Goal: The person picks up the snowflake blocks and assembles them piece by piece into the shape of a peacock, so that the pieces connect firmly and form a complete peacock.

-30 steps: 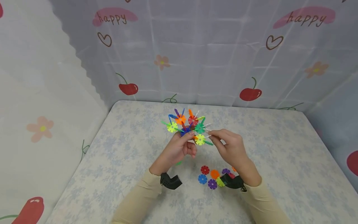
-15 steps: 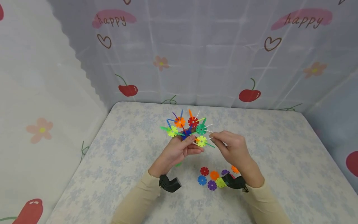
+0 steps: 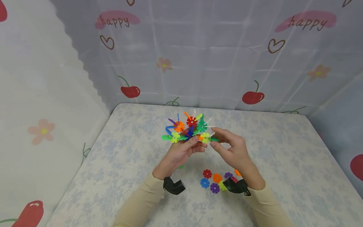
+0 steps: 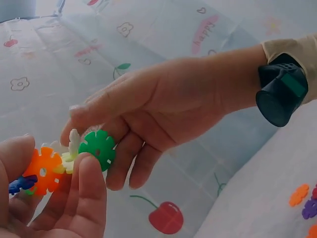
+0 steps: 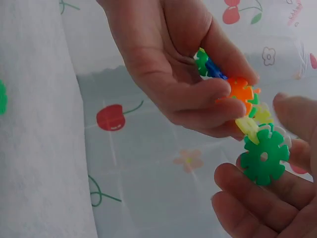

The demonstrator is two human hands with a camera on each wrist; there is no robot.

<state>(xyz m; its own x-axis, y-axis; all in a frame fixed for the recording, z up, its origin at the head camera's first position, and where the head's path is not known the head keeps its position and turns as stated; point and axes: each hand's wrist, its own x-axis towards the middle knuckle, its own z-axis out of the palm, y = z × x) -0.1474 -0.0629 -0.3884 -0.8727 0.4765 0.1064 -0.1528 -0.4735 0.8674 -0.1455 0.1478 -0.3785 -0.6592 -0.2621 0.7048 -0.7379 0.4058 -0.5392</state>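
In the head view, a flower-like build of interlocking notched plastic discs (image 3: 192,122) is held up above the table. It has a dark blue middle, with orange, red, green and yellow discs around it and blue, white and other discs set edge-on. My left hand (image 3: 178,154) pinches its near side between thumb and fingers, close to an orange disc (image 4: 43,171). My right hand (image 3: 233,146) is at the build's right side, thumb and fingers spread apart around the green end disc (image 5: 264,157). In the right wrist view the thumb is apart from the disc; fingers lie behind it.
Loose discs lie on the table (image 3: 113,164) nearer to me: red (image 3: 207,173), blue (image 3: 204,183), orange (image 3: 217,178), purple (image 3: 215,188) and others partly behind the right wrist camera (image 3: 236,186). A green disc (image 3: 181,166) shows beside the left wrist. Printed curtains surround the table.
The build has tilted, its lower side discs now looking more level. My right fingers, earlier pinched together at a white disc on the right, have spread apart. The left hand keeps its hold.
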